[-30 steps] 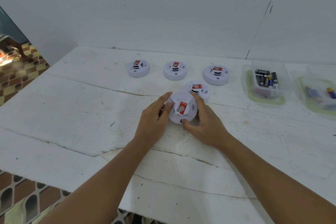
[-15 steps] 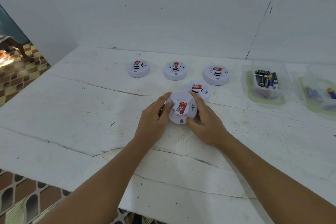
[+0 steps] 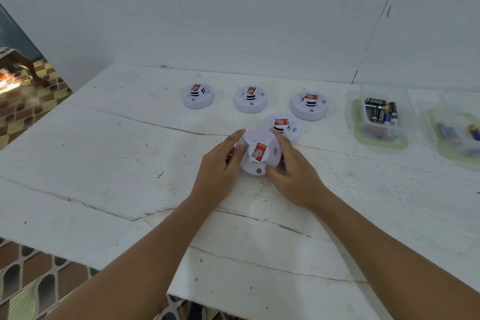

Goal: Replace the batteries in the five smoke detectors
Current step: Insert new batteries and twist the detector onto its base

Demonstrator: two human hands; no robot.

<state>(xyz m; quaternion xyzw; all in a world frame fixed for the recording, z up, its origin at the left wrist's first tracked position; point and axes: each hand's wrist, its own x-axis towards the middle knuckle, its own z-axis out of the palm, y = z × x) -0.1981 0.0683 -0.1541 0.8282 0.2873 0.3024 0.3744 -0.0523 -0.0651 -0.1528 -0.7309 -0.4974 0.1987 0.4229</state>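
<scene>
**Here: one smoke detector gripped from both sides**

Nearest, two bare forearms reaching in over the cracked white table (image 3: 109, 153). Left hand (image 3: 217, 171) curled against the left rim of the held detector (image 3: 259, 152), thumb lying on its top face, fingertips wrapped round the far edge. Right hand (image 3: 293, 176) cupped round the right rim, thumb pressed at the near edge beside the small grey button. Face up, red label in the middle, at the table's centre; whether resting on the surface or raised just off it, cannot tell. Just behind and to the right, partly hidden by the right fingers, a second detector (image 3: 284, 125). Farther back, a row of three: left detector (image 3: 198, 95), middle detector (image 3: 250, 99), right detector (image 3: 309, 106), all face up. Off to the right, a clear tray of batteries (image 3: 379, 122), then another clear tray (image 3: 457, 135) with a few blue cells.
</scene>
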